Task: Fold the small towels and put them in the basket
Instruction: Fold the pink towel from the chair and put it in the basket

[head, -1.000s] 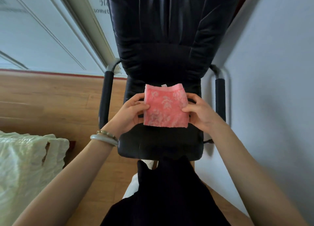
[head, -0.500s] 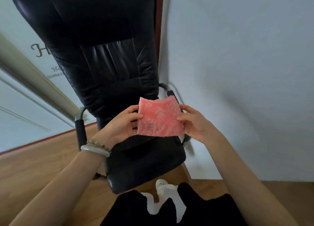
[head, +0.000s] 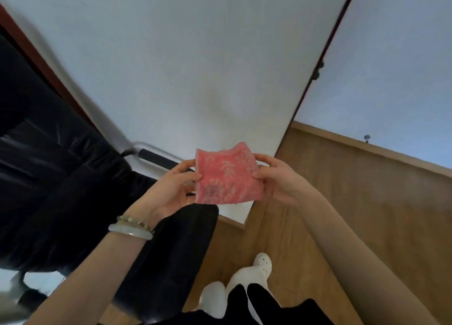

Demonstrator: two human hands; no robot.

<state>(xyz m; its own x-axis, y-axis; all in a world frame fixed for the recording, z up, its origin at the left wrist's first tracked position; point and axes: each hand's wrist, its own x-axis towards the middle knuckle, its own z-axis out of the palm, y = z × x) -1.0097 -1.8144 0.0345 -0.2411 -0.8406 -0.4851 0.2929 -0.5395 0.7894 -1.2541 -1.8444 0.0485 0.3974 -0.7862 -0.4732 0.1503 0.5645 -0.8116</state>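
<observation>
L grip [head: 171,187], R grip [head: 281,181] pinch towel [head: 227,178].

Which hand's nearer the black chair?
Left. The left hand holds one edge of the pink towel beside the black chair; the right hand holds the opposite edge, farther away.

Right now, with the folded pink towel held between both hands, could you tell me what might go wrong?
The left hand and right hand pinch the pink towel only at its side edges and its top edge bows, so the fold might slip open. No basket is in view; searching could loosen it.
</observation>
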